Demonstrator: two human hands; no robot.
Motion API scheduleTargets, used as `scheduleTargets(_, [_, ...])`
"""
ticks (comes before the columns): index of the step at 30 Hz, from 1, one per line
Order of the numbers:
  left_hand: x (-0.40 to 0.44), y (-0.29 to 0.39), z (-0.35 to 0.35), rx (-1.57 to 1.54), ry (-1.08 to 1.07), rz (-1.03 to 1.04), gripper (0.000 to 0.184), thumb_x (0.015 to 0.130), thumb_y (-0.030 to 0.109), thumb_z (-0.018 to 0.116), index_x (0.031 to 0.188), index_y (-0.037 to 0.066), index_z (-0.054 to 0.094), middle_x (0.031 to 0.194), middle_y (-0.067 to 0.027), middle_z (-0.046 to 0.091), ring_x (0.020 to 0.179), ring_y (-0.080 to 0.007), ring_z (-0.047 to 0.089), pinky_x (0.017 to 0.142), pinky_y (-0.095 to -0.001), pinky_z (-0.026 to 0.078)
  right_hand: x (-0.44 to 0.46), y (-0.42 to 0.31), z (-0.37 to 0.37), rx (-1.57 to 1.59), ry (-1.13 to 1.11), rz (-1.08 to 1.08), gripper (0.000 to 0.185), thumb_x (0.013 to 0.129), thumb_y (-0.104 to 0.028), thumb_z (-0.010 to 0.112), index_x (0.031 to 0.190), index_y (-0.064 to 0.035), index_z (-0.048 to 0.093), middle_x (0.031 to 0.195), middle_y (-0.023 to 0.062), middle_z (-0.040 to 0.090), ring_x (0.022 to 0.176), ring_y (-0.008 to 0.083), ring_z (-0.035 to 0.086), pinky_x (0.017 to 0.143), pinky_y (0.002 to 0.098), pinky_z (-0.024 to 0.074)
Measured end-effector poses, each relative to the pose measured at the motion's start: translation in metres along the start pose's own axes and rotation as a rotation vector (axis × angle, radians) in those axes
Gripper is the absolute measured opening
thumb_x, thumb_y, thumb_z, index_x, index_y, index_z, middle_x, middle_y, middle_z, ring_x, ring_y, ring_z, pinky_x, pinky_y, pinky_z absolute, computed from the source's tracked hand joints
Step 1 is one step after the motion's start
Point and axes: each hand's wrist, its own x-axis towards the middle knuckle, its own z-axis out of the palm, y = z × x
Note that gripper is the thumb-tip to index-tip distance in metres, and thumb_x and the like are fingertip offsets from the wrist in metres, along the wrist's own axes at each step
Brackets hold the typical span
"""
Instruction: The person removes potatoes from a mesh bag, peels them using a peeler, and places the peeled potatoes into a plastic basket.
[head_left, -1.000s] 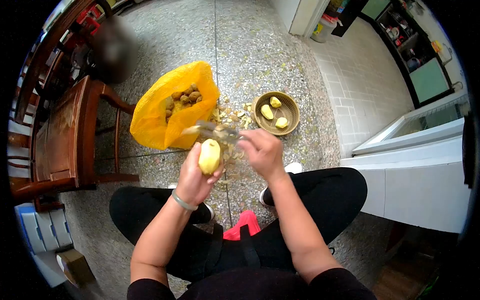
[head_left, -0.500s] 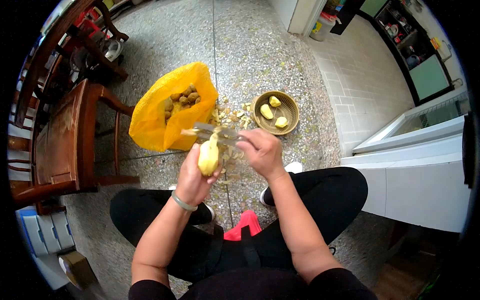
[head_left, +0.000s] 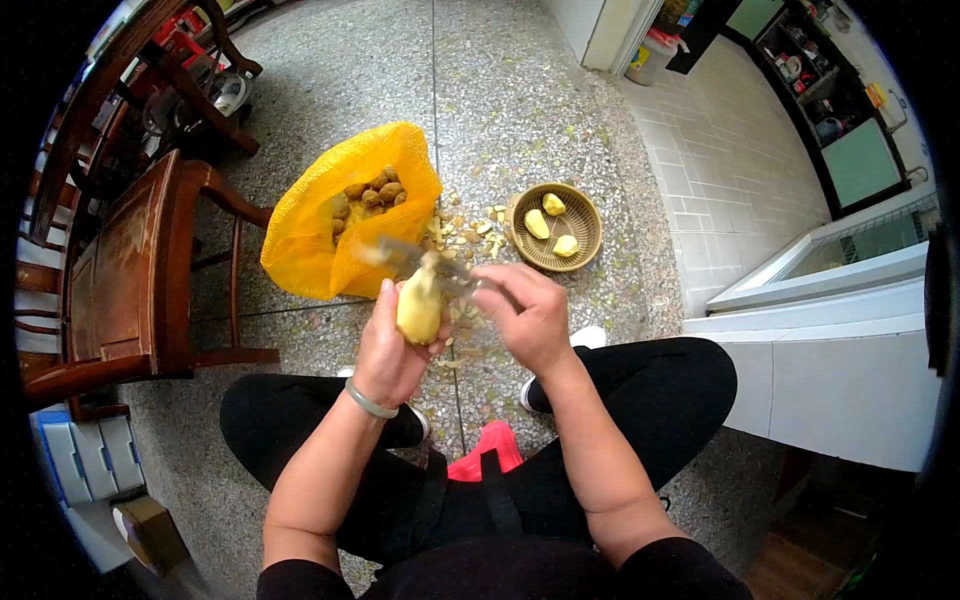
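Note:
A mostly pale yellow, peeled potato (head_left: 420, 311) is gripped in my left hand (head_left: 388, 350), its upper end pointing away from me. My right hand (head_left: 530, 312) is closed around the handle of a knife (head_left: 408, 258), whose metal blade is blurred and lies across the top of the potato. Beyond my hands, a yellow mesh bag (head_left: 310, 245) stands with its mouth gaping, and brown unpeeled potatoes (head_left: 372, 193) show inside. Peelings (head_left: 470, 230) are scattered on the floor. To their right is a round brown basket (head_left: 590, 254) holding three peeled potatoes (head_left: 537, 223).
A wooden chair (head_left: 125, 270) stands on the left, close to the bag. White cabinetry (head_left: 820, 390) is on the right, near my knee. Small drawers (head_left: 95, 460) and a cardboard box (head_left: 150, 535) sit at the lower left. The floor (head_left: 520, 90) is speckled stone.
The knife blade has shifted slightly and is more blurred over the potato's upper end. My right hand has tilted a little and moved slightly down. My left hand keeps its hold.

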Motion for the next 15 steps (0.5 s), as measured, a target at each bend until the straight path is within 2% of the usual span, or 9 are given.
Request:
scheduleTargets(1, [0.0, 0.0, 0.001, -0.001, 0.008, 0.021, 0.047, 0.098, 0.05, 0.033, 0.11, 0.01, 0.053, 0.087, -0.003, 0.059, 0.067, -0.0134, 0.053, 0.056, -0.0265, 0.04, -0.001, -0.005, 0.002, 0.0, 0.001, 0.001, 0.019, 0.074, -0.014, 0.071, 0.09, -0.0047, 0.067, 0.076, 0.0112, 0.064, 0.067, 0.0278, 0.062, 0.06, 0.0337, 0.0491])
scheduleTargets(3, [0.004, -0.011, -0.014, -0.033, -0.001, 0.015, 0.045, 0.098, 0.049, 0.035, 0.109, 0.01, 0.053, 0.087, -0.0021, 0.059, 0.066, -0.0126, 0.052, 0.054, -0.0257, 0.039, -0.002, -0.021, 0.002, -0.217, -0.125, -0.261, 0.019, 0.074, -0.014, 0.071, 0.088, -0.0016, 0.068, 0.078, 0.0109, 0.066, 0.068, 0.0244, 0.063, 0.061, 0.0319, 0.0494])
scheduleTargets(4, [0.006, -0.015, -0.02, -0.066, -0.008, 0.013, 0.043, 0.097, 0.048, 0.036, 0.108, 0.011, 0.053, 0.087, -0.0011, 0.059, 0.065, -0.0119, 0.052, 0.052, -0.0248, 0.038, -0.003, -0.015, 0.003, -0.218, -0.124, -0.258, 0.019, 0.074, -0.014, 0.071, 0.088, -0.0016, 0.068, 0.078, 0.0109, 0.066, 0.068, 0.0244, 0.063, 0.061, 0.0319, 0.0494])
scheduleTargets(6, [0.004, -0.007, -0.01, 0.069, 0.016, 0.03, 0.037, 0.1, 0.038, 0.03, 0.105, 0.01, 0.053, 0.086, -0.0025, 0.058, 0.062, -0.0114, 0.05, 0.047, -0.0225, 0.035, -0.004, 0.007, 0.005, -0.219, -0.044, -0.182, 0.016, 0.072, -0.014, 0.07, 0.084, -0.0031, 0.068, 0.075, 0.0102, 0.065, 0.067, 0.0273, 0.063, 0.061, 0.0339, 0.0498])
scheduleTargets(8, [0.005, -0.004, -0.01, 0.063, 0.005, 0.015, 0.038, 0.1, 0.037, 0.026, 0.101, 0.01, 0.052, 0.077, -0.0052, 0.057, 0.057, -0.0118, 0.048, 0.043, -0.0224, 0.033, -0.002, 0.021, -0.003, -0.211, -0.051, -0.128, 0.016, 0.072, -0.013, 0.071, 0.085, -0.0044, 0.069, 0.074, 0.0097, 0.065, 0.065, 0.0246, 0.063, 0.059, 0.0322, 0.0493])
scheduleTargets(10, [0.004, -0.002, -0.008, 0.089, 0.026, 0.015, 0.038, 0.101, 0.037, 0.025, 0.1, 0.01, 0.052, 0.076, -0.0057, 0.057, 0.056, -0.0122, 0.048, 0.043, -0.0225, 0.033, -0.003, 0.023, -0.009, -0.187, -0.121, 0.095, 0.017, 0.072, -0.021, 0.072, 0.085, -0.0115, 0.069, 0.077, 0.009, 0.066, 0.071, 0.0279, 0.064, 0.063, 0.0357, 0.0504])
scheduleTargets(12, [0.0, -0.002, -0.004, 0.106, 0.057, 0.012, 0.039, 0.101, 0.038, 0.024, 0.099, 0.01, 0.051, 0.075, -0.0063, 0.056, 0.054, -0.0125, 0.048, 0.042, -0.0226, 0.033, -0.003, 0.036, -0.011, -0.168, -0.147, 0.104, 0.019, 0.073, -0.025, 0.071, 0.087, -0.0116, 0.071, 0.079, 0.0104, 0.067, 0.074, 0.0286, 0.065, 0.065, 0.035, 0.0511])
scheduleTargets(14, [-0.005, 0.003, 0.006, 0.095, 0.078, 0.028, 0.039, 0.101, 0.037, 0.023, 0.1, 0.01, 0.051, 0.074, -0.0063, 0.056, 0.054, -0.0126, 0.048, 0.042, -0.0223, 0.033, -0.006, 0.055, -0.015, -0.249, -0.132, 0.319, 0.021, 0.075, -0.027, 0.07, 0.086, -0.0103, 0.071, 0.081, 0.0113, 0.068, 0.074, 0.0287, 0.065, 0.066, 0.0357, 0.0514])
scheduleTargets(15, [-0.006, 0.006, 0.004, 0.101, 0.074, 0.029, 0.039, 0.101, 0.037, 0.023, 0.1, 0.01, 0.051, 0.074, -0.0063, 0.056, 0.054, -0.0126, 0.048, 0.042, -0.0223, 0.033, -0.006, 0.06, -0.017, -0.282, -0.117, 0.342, 0.023, 0.078, -0.03, 0.067, 0.087, -0.0096, 0.071, 0.08, 0.0117, 0.068, 0.072, 0.0296, 0.065, 0.065, 0.0357, 0.0515])
